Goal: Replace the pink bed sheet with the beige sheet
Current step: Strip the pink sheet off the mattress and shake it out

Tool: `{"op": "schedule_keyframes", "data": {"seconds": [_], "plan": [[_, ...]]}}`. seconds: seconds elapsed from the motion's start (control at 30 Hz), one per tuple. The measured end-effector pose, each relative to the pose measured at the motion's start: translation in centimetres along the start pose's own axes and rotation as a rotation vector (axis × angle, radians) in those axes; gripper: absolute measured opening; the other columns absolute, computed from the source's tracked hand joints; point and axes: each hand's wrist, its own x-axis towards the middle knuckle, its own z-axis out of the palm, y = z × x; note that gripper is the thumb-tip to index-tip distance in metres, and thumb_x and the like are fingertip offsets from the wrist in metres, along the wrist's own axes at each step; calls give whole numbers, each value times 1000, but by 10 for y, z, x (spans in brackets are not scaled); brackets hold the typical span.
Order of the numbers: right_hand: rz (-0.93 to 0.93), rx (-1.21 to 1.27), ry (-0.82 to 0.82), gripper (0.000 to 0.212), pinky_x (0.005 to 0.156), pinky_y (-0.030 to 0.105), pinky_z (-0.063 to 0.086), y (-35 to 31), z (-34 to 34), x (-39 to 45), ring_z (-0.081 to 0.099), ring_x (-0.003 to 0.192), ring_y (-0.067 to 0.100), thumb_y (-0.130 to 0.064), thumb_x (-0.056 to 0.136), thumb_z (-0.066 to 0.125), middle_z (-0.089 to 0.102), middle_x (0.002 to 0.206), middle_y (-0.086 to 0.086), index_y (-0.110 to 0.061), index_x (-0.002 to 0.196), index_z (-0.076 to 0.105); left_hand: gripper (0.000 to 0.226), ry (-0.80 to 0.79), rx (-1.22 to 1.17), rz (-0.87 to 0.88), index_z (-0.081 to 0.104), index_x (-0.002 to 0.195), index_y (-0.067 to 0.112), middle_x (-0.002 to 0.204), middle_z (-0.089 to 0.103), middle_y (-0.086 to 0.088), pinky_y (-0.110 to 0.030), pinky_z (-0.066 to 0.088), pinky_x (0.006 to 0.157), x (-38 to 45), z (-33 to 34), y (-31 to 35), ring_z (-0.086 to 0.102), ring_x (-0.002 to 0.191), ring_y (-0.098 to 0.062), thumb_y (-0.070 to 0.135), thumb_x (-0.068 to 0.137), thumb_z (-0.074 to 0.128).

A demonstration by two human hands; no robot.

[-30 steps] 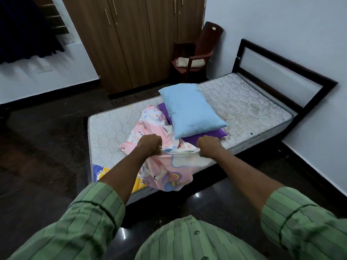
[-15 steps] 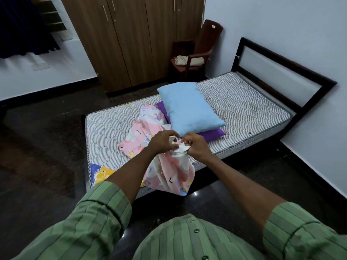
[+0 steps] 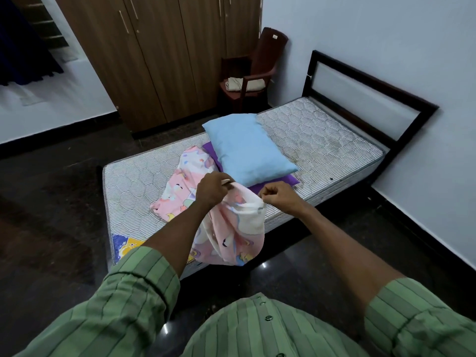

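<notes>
The left hand (image 3: 211,188) and the right hand (image 3: 279,195) are each pinching the upper edge of the pink bed sheet (image 3: 231,228), which is hanging below them over the bare mattress (image 3: 322,140) edge, its other part lying beside the blue pillow (image 3: 244,150). The folded beige sheet (image 3: 246,85) is lying on the chair (image 3: 255,70).

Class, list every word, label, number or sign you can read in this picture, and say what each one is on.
None can be read.
Small pale sticker on the chair back: too small to read.
Printed corner patch on the mattress: pictures only, no legible words.
Pink sheet: cartoon print, no text.
</notes>
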Motion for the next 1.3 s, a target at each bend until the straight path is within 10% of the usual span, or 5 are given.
{"op": "schedule_keyframes", "data": {"seconds": [0.33, 0.6, 0.87, 1.13, 1.3], "plan": [[112, -92, 120, 41, 61, 26, 42, -24, 29, 9, 57, 69, 5, -51, 73, 85, 64, 77, -12, -21, 85, 59, 7, -114, -315, 95, 74, 86, 18, 86, 75, 9, -14, 45, 71, 9, 6, 34, 65, 80, 3, 18, 87, 67], [-22, -132, 541, 32, 73, 37, 53, -29, 12, 21, 64, 83, 22, 6, 65, 53, 66, 83, 0, -21, 69, 68, 18, -139, -115, 120, 66, 79, 30, 80, 69, 14, -29, 48, 68, 10, 1, 28, 64, 81, -9, 31, 74, 83], [-64, 191, 502, 45, 78, 34, 53, -40, -8, 29, 68, 85, 16, 17, 70, 45, 73, 82, 5, -25, 59, 55, 14, -35, 190, 108, 64, 78, 18, 86, 66, -2, -31, 43, 61, 7, 11, 34, 65, 86, -31, 31, 83, 63], [8, -340, 414, 17, 53, 17, 30, -20, -25, 17, 52, 70, 11, -16, 78, 77, 61, 77, -6, -19, 86, 62, 16, 79, -104, 94, 53, 103, 21, 90, 70, -7, -39, 49, 68, 10, 4, 32, 64, 84, -35, 35, 96, 54], [171, 387, 214, 16, 54, 22, 34, -43, -23, 11, 45, 53, 2, -5, 91, 61, 53, 64, -4, -12, 77, 63, 28, -176, -300, 136, 57, 77, 24, 69, 58, 12, -30, 37, 62, 10, 4, 37, 53, 66, -9, 49, 73, 69]]}}
